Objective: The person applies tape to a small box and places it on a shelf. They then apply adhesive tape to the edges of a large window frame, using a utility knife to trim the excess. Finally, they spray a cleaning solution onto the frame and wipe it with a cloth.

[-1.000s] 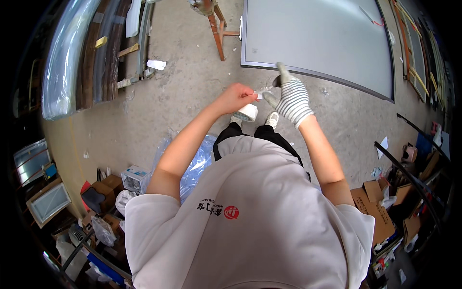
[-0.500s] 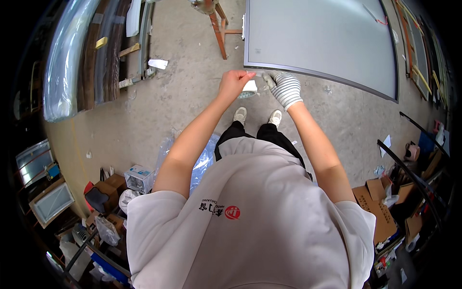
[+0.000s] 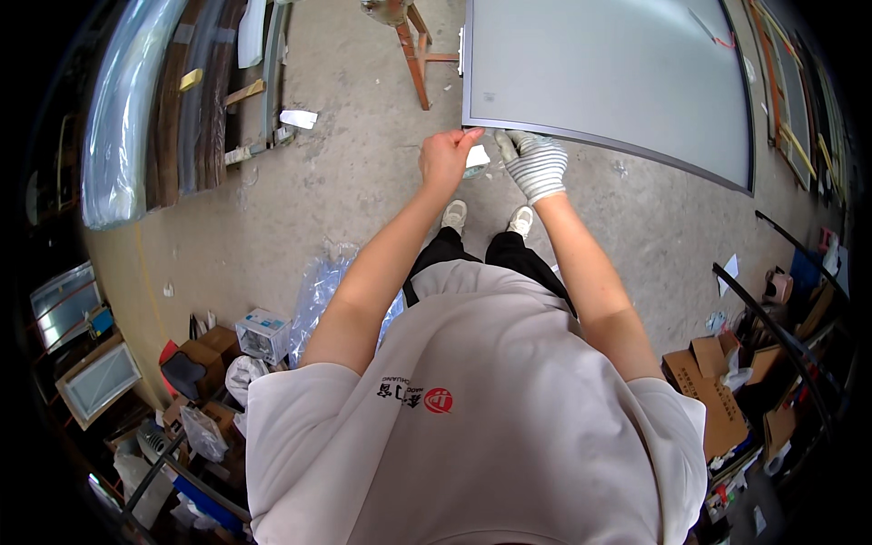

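Note:
My left hand (image 3: 443, 158) is bare, its thumb and fingers pinched together close to the near left corner of a grey panel (image 3: 599, 68) with a dark frame. What the pinch holds, if anything, is too small to make out. My right hand (image 3: 534, 165) wears a white and grey striped glove. Its fingertips are closed at the panel's near edge, a short way right of my left hand, and whatever lies in them is hidden. Below and between the hands shows a small white piece (image 3: 477, 156) with a greenish rounded edge under it.
A wooden trestle (image 3: 413, 68) stands left of the panel. Long plastic-wrapped profiles (image 3: 123, 127) lie at the far left. Clear plastic film (image 3: 318, 295) is on the floor by my left arm. Cardboard boxes (image 3: 708, 400) and black curved strips (image 3: 772, 327) crowd the right side.
Both hands have moved slightly forward, up to the panel's near edge. The pale strip between my fingertips no longer shows. The white piece below has shifted slightly right, and less of its greenish edge shows.

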`<state>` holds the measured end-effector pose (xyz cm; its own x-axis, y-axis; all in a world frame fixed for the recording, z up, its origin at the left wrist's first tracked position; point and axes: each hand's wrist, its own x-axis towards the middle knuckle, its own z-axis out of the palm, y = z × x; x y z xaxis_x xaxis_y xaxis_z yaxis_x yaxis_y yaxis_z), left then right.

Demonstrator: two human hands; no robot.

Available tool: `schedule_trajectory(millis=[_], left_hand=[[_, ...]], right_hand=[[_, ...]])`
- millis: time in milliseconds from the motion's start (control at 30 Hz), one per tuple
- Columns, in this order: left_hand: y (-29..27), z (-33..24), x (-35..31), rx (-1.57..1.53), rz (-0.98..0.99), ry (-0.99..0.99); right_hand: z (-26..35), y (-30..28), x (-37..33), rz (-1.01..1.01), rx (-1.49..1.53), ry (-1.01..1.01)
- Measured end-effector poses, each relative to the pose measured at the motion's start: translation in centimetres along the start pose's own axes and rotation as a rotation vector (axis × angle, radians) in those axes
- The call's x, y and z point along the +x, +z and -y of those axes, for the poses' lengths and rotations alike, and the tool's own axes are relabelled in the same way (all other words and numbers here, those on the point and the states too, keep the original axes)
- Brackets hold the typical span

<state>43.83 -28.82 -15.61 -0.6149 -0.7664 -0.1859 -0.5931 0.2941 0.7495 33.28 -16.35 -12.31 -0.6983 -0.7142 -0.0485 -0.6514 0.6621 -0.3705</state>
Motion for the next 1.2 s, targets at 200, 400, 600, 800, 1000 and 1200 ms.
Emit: schedule_trajectory(millis=[200,400,600,800,1000,1200], left_hand=[[-2.2,5.2,0.9,0.153,-0.088,-0.097],[-1.8,9.0,-0.3,-0.256,0.118,-0.199],[-5.9,2.5,-4.3,-0.816,0.561,-0.211],[-6.8,0.9,-5.6,-0.312,0.515,0.232],[-7.4,-0.1,-5.6,-0.487,0.651,0.011],[-6.9,-1.8,-2.2,0.419,0.188,0.396]], right_hand=[[-2.8,0.1,-1.3,0.202,0.151,0.243],[2.4,0.8,0.0,0.045,0.274,-0.251],[-3.0,1.9,-2.0,0.085,0.533,0.11],[2.3,-2.1,-2.0,0.458,0.464,-0.014],[1.5,-0.8,-3.0,0.141,0.537,0.03],[0.1,2.7,-2.8,-0.138,0.727,0.199]])
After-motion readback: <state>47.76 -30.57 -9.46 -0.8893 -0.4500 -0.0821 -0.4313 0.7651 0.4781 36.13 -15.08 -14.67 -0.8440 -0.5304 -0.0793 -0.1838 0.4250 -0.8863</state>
